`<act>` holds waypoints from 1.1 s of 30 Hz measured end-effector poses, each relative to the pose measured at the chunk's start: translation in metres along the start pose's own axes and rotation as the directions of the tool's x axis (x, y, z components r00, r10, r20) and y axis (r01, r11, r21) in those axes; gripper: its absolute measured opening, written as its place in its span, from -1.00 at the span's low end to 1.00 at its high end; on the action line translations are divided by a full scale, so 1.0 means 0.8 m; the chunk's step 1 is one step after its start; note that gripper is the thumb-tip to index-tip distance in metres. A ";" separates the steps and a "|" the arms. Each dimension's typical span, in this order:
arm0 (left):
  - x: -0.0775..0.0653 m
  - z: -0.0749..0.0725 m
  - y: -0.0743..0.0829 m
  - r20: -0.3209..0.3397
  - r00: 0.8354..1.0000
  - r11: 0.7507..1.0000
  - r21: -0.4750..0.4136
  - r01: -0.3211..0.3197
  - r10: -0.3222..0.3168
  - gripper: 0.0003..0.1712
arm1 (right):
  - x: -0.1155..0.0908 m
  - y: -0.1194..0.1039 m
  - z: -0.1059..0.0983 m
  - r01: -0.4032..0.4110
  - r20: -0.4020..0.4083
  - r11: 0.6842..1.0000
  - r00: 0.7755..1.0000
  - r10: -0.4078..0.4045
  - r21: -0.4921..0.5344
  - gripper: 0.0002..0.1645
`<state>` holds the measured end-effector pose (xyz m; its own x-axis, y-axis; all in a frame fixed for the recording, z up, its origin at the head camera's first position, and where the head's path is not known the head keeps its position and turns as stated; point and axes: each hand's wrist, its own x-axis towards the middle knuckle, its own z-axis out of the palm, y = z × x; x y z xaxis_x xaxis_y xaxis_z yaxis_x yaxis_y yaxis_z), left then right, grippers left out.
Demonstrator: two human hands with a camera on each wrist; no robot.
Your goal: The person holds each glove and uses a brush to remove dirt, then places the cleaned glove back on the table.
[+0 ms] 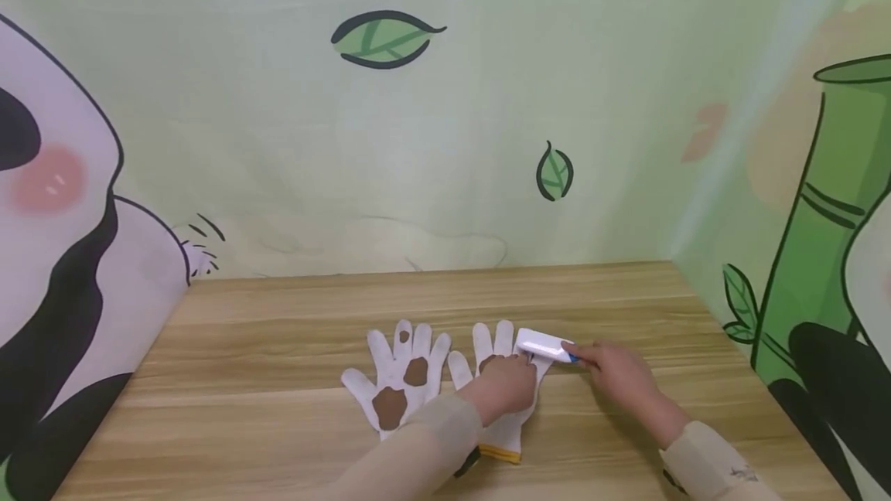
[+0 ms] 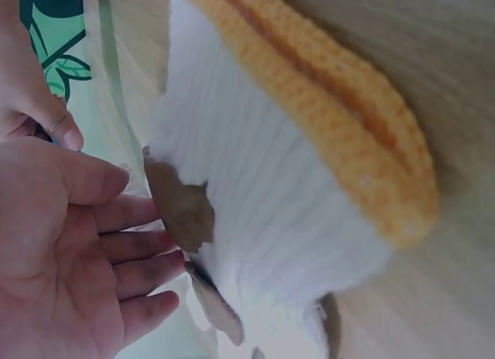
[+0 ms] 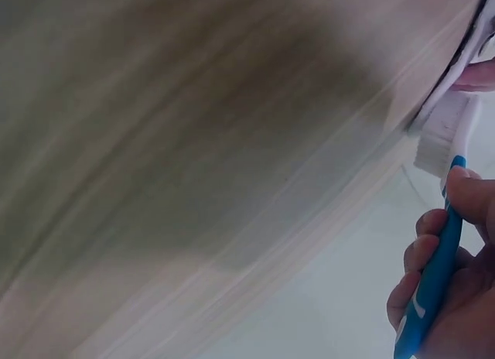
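Note:
A white knit glove (image 1: 511,435) with brown patches and an orange-yellow cuff lies on the wooden table, fingers pointing away from me. My left hand (image 1: 508,385) rests over its palm, hiding part of it. In the left wrist view, the fingertips of that hand touch the glove beside a brown patch (image 2: 186,208). My right hand (image 1: 623,377) grips a brush (image 1: 546,345) by its blue handle (image 3: 435,285). The white brush head, bristles down, is over the glove's fingers on the right side, close to my left fingertips.
A second white glove (image 1: 393,373) with brown patches lies flat just to the left, partly covered by my left sleeve (image 1: 418,454). The wooden table (image 1: 264,346) meets a green wall (image 1: 278,138) printed with leaves, bamboo and pandas behind and at the sides.

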<state>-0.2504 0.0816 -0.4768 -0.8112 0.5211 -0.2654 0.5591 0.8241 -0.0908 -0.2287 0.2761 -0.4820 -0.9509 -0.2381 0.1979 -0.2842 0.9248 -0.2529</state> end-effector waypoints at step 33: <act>0.002 -0.003 0.005 0.045 0.998 0.998 -0.050 0.038 -0.035 -0.67 | 0.006 0.005 0.000 0.020 -0.145 0.995 0.989 -0.034 -0.096 -0.58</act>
<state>-0.2499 0.0867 -0.4753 -0.8219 0.4811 -0.3050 0.5189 0.8532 -0.0524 -0.2346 0.2783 -0.4817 -0.9126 -0.2238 0.3421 -0.2904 0.9439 -0.1571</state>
